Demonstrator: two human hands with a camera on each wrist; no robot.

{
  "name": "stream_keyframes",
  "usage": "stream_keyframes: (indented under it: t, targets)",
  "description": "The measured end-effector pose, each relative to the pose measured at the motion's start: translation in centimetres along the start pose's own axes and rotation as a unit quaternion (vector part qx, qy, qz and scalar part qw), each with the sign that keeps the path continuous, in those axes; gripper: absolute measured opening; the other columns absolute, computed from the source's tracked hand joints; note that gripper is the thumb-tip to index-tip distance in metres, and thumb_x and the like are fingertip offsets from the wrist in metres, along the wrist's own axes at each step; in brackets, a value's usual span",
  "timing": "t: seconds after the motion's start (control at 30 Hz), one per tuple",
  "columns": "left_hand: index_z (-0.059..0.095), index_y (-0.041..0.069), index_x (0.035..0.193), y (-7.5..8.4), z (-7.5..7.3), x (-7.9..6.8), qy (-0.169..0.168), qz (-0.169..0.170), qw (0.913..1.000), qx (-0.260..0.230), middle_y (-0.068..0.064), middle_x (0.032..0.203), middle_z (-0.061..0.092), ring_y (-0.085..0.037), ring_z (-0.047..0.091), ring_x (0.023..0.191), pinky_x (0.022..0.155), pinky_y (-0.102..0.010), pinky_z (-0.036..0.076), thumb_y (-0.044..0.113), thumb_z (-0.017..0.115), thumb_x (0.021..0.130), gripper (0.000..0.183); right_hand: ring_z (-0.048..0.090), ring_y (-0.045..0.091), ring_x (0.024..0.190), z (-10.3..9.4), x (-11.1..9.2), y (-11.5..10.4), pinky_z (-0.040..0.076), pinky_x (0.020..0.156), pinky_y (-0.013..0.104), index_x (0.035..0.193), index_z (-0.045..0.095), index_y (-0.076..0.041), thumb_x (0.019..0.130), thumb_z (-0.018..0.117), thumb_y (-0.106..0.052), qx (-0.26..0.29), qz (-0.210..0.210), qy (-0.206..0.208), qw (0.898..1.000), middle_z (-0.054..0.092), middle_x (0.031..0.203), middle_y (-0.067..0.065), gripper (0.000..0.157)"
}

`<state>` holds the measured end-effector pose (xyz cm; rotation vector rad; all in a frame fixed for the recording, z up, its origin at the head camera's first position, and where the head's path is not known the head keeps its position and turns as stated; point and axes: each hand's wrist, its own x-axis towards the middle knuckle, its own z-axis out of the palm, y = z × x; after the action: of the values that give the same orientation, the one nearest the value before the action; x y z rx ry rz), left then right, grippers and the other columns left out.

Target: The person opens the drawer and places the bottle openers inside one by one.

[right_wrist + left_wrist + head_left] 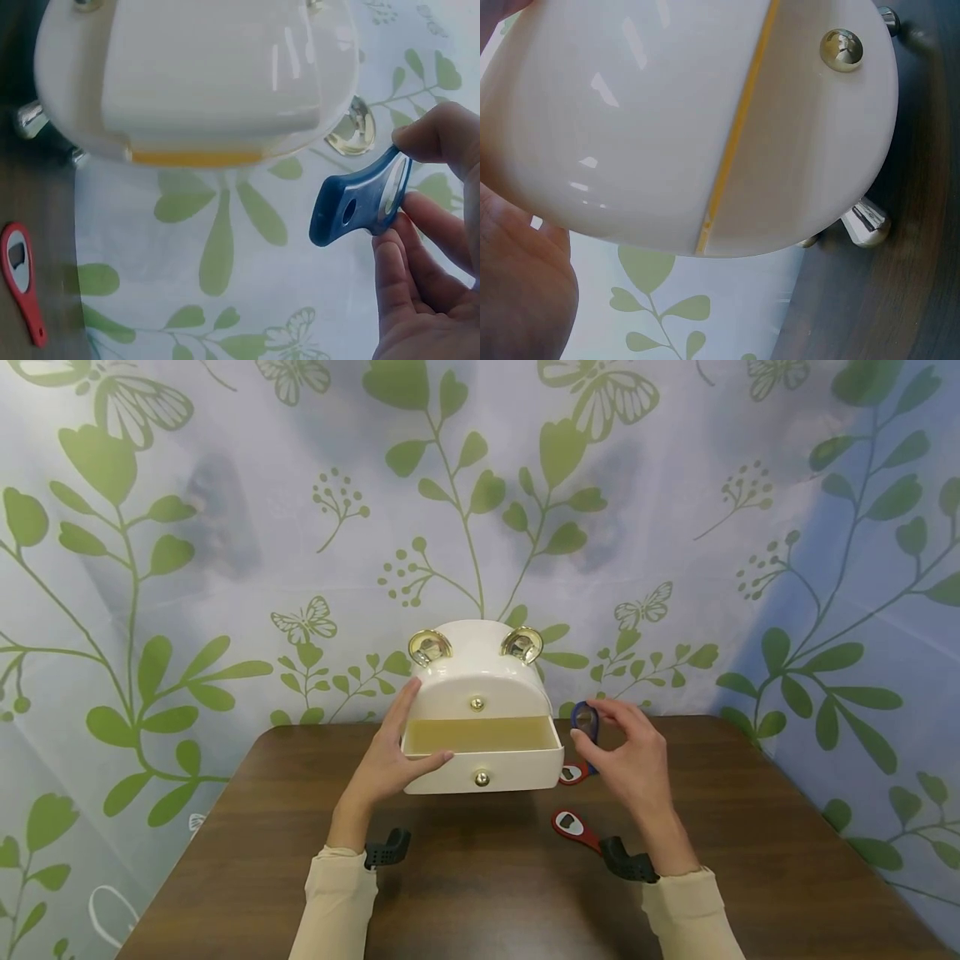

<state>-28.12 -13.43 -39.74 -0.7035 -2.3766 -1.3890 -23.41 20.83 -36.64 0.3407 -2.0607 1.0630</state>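
Observation:
A white drawer box [483, 681] with gold ears and round gold knobs stands on the table. Its lower drawer [446, 774] is pulled out, showing a yellowish inside. My left hand [390, 756] rests on the box's left side, fingers stretched along it and thumb over the drawer's front. To the right of the box, my right hand [633, 760] pinches a blue bottle opener [349, 199] between thumb and fingertips, raised in the air. One red bottle opener [576, 828] lies on the table below that hand. Another red opener [572, 773] is partly hidden behind it.
The brown wooden table [465, 893] ends at a hanging cloth [330, 577] printed with green leaves and butterflies. Silver feet [866, 223] hold the box up off the tabletop. Dark wrist mounts [628, 862] project inward from both forearms.

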Motion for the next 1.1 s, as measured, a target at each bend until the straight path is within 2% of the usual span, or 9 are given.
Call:
stream_keyframes:
  t: [0.3,0.57,0.73,0.9,1.03,1.1]
  targets:
    - [0.015,0.036,0.166,0.0,0.0,-0.1,0.003,-0.003,1.0000,0.000,0.009,0.172,0.014,-0.022,0.016,0.159,0.123,-0.061,0.023,0.034,0.088,0.083,0.111,0.068,0.032,0.104,1.2,0.3,-1.1,0.045,0.093,0.019,0.119,0.075,-0.005,0.077,0.090,-0.008,0.029,0.014,0.012,0.999,0.070,0.121,0.013,0.045]
    - [0.016,0.033,0.166,-0.3,0.1,0.1,0.004,-0.003,1.0000,0.001,0.009,0.172,0.014,-0.021,0.016,0.159,0.123,-0.059,0.023,0.031,0.089,0.082,0.112,0.066,0.029,0.105,2.3,0.5,-1.9,0.046,0.093,0.016,0.119,0.075,-0.004,0.078,0.089,-0.006,0.062,0.020,0.029,0.997,0.070,0.121,0.012,0.043]
    - [0.015,0.026,0.167,-0.2,0.2,0.2,0.003,-0.007,0.9999,-0.008,0.001,0.173,0.012,-0.026,0.014,0.159,0.123,-0.061,0.020,0.022,0.089,0.081,0.114,0.064,0.030,0.107,3.1,0.6,-2.5,0.048,0.095,0.014,0.120,0.075,-0.003,0.079,0.088,-0.003,0.100,0.020,0.036,0.994,0.070,0.120,0.013,0.042]
    - [0.016,0.014,0.167,1.7,-0.2,-0.2,0.000,-0.015,0.9997,-0.020,-0.008,0.173,0.013,-0.031,0.013,0.159,0.124,-0.062,0.018,0.015,0.087,0.082,0.110,0.064,0.030,0.110,3.9,0.7,-2.8,0.047,0.097,0.014,0.121,0.074,-0.003,0.082,0.087,-0.003,0.125,0.004,0.040,0.991,0.069,0.119,0.015,0.041]
    - [0.018,0.011,0.166,3.7,-0.6,-0.5,-0.003,-0.015,0.9996,-0.024,-0.010,0.173,0.015,-0.033,0.015,0.159,0.123,-0.062,0.020,0.014,0.086,0.083,0.107,0.064,0.027,0.110,4.3,0.7,-2.8,0.049,0.098,0.019,0.121,0.074,-0.003,0.081,0.087,-0.003,0.122,0.003,0.044,0.992,0.069,0.118,0.015,0.041]
    - [0.019,0.011,0.166,3.6,-0.6,-0.5,-0.003,-0.014,0.9996,-0.023,-0.010,0.172,0.015,-0.033,0.015,0.159,0.123,-0.062,0.020,0.014,0.086,0.083,0.107,0.064,0.029,0.110,4.5,0.7,-2.8,0.050,0.098,0.021,0.121,0.074,-0.002,0.081,0.087,-0.003,0.120,0.004,0.043,0.992,0.069,0.118,0.015,0.042]
